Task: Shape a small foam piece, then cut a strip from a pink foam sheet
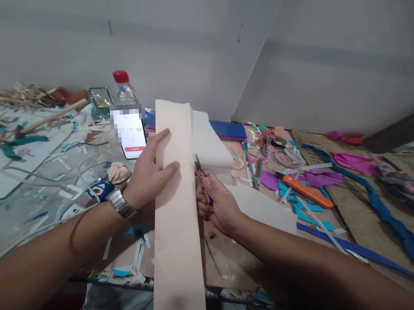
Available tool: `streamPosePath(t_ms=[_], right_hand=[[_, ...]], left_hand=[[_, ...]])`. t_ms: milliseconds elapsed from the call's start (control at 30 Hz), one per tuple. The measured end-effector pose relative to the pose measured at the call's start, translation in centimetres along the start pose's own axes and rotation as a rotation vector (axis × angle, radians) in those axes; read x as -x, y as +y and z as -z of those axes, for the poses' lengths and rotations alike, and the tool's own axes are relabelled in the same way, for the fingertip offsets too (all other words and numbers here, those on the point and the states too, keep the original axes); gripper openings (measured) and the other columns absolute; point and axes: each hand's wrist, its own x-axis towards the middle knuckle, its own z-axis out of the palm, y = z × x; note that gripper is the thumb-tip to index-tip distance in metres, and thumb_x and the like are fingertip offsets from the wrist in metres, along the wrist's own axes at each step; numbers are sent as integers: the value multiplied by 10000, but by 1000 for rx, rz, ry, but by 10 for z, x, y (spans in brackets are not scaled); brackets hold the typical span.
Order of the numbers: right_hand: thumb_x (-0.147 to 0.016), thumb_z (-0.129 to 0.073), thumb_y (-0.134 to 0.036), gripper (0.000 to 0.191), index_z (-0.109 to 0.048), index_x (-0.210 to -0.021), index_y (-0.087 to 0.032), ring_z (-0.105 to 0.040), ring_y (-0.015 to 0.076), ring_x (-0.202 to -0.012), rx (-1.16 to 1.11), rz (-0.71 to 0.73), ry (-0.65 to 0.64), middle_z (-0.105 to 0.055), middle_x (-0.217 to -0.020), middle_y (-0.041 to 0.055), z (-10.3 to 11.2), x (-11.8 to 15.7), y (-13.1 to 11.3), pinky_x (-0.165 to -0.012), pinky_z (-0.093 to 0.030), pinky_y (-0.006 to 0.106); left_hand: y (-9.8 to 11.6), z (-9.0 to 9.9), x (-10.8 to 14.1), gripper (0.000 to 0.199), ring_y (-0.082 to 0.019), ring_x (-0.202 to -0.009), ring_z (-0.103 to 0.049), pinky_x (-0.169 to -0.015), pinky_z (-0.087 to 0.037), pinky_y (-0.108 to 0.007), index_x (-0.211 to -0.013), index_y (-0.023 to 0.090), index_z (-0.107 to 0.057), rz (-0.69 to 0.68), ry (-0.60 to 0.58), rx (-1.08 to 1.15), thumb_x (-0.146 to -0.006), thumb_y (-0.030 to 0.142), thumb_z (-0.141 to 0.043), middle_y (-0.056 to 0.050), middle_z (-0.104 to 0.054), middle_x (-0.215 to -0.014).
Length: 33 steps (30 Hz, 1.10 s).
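A long pale peach strip of paper [177, 232] runs from beyond the table's front edge up toward the wall. My left hand [153, 170] lies on its left side, fingers and thumb stretched out over the surface. In my right hand [219, 206] is a small pair of scissors [202, 179], fingers wrapped round the handles. Its blades point away from me, at the strip's right edge. To the right of that edge, a white piece of the sheet [209, 140] spreads out behind the scissors. Another white sheet [263, 207] lies partly under my right forearm.
A phone [133, 136] showing a timer leans by a red-capped bottle [126, 92]. Right of my hands are an orange cutter knife [307, 191], tape rolls [279, 143] and coloured scraps. Green-handled pliers [18, 144], a cable [84, 170] and paper offcuts lie to the left.
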Motion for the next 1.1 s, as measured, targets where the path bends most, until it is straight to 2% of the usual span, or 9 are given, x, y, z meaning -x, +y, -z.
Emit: streamPosePath(t_ms=[233, 333, 433, 500, 667, 900, 1033, 1100], right_hand=[[-869, -682, -512, 349, -506, -1023, -252, -223, 30, -381, -38, -34, 17, -467, -656, -102, -1, 1, -4, -385, -183, 176], [-822, -746, -493, 358, -552, -956, -224, -361, 46, -430, -48, -9, 64, -529, -715, -69, -2, -1, -3, -417, -270, 203], [-757, -808, -492, 385, -624, -933, -203, -517, 100, -603, -28, 29, 95, -599, -769, -24, -4, -3, -2, -547, -411, 230], [-732, -831, -473, 388, -658, -944, -199, -520, 110, -654, -10, 37, 97, -614, -784, -14, -5, -3, -1, -596, -426, 232], [-722, -849, -428, 378, -675, -955, -187, -388, 68, -545, 76, 24, 111, -528, -669, -59, 1, -5, 0, -526, -318, 209], [-756, -835, -406, 413, -688, -1077, -193, -478, 79, -563, 138, 18, 49, -613, -734, -35, 5, -5, 2, -531, -377, 214], [-757, -837, -397, 373, -701, -1044, -202, -574, 111, -720, 97, 54, 43, -665, -849, -6, 3, -5, 2, -639, -460, 225], [-758, -835, -405, 367, -700, -1032, -202, -584, 113, -732, 83, 60, 54, -670, -855, -6, 4, -6, 1, -664, -471, 228]], left_hand=[[-2, 2, 0, 769, -308, -1434, -425, -1243, -286, -519, -1476, 255, -449, 39, 6, -34, -762, 169, -723, -93, -455, -1541], [-1, 3, -1, 766, -319, -1434, -421, -1246, -275, -529, -1468, 246, -455, 30, 8, -60, -755, 168, -723, -98, -460, -1535], [1, 3, 0, 767, -320, -1433, -422, -1250, -267, -527, -1469, 241, -449, 14, 0, -70, -754, 169, -718, -100, -458, -1534], [3, 2, 1, 763, -317, -1433, -423, -1251, -264, -526, -1469, 248, -448, -1, -3, -76, -758, 171, -714, -94, -461, -1533], [4, 3, 2, 752, -312, -1432, -423, -1250, -269, -523, -1469, 259, -446, -38, -3, -109, -772, 204, -722, -87, -471, -1526], [3, 4, 2, 770, -309, -1449, -399, -1253, -259, -516, -1480, 262, -430, -62, -1, -124, -774, 228, -736, -82, -456, -1539], [6, 5, 2, 762, -313, -1440, -407, -1250, -263, -518, -1469, 264, -441, -63, -2, -142, -769, 226, -739, -80, -468, -1527], [7, 5, 2, 758, -313, -1435, -413, -1251, -266, -509, -1465, 264, -443, -63, -8, -151, -769, 228, -741, -78, -472, -1521]])
